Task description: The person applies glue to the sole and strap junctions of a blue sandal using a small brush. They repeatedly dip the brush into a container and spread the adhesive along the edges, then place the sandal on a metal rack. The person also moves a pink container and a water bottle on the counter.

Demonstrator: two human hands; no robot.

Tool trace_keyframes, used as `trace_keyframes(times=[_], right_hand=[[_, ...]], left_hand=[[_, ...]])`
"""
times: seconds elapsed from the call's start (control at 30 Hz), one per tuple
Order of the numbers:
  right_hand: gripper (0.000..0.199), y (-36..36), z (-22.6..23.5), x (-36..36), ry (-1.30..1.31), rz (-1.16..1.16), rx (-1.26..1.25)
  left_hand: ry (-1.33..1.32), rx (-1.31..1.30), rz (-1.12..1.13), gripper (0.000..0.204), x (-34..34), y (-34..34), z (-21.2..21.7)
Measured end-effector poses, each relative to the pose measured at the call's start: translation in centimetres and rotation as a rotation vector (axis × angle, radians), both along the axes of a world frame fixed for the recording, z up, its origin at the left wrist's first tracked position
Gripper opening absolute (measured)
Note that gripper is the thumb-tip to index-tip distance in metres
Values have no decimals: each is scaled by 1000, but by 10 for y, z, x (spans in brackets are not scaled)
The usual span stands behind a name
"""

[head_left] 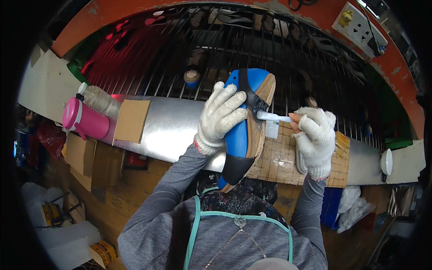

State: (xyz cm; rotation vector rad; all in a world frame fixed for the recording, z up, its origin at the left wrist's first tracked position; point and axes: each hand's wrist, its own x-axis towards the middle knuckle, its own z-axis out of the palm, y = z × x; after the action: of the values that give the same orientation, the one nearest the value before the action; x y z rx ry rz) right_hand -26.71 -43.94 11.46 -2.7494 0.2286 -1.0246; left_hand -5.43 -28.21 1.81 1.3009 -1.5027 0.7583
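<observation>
My left hand (220, 114), in a white knit glove, grips a blue shoe last (237, 139) from its left side, fingers spread across it. Black straps (238, 165) wrap the last at the heel and near the toe, and a brown insole runs along its right-facing underside. In my right hand (316, 137), also gloved but with bare fingertips showing, is a slim white brush (276, 117) pinched by its handle. The brush head touches the black strap at the edge of the sole. Its bristles are hidden.
Below the brush, a taped cardboard sheet (281, 157) covers part of the metal ledge (168, 126). A pink jug (92, 119), clear bottle (101, 100) and cardboard piece (132, 120) are at left. Beyond, a barred rack (166, 58) carries several sandals. A white bowl (386, 162) sits far right.
</observation>
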Motion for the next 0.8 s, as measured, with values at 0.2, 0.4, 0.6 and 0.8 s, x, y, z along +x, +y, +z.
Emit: trace_keyframes(times=[0.2,0.4,0.6,0.8], right_hand=[[16,-5,-18,13,-185,-64,93],[18,17,-42,-6,-46,68,513],[21,34,-36,-2,-114,-93,228],[31,39,-27,6,-128,-167,-56]], left_hand=[[67,-43,-29,39,-3,-2,1],[115,-141,15,30,1,-1,-1],[-4,-39,110,24,8,6,3],[-48,-9,154,20,7,9,7]])
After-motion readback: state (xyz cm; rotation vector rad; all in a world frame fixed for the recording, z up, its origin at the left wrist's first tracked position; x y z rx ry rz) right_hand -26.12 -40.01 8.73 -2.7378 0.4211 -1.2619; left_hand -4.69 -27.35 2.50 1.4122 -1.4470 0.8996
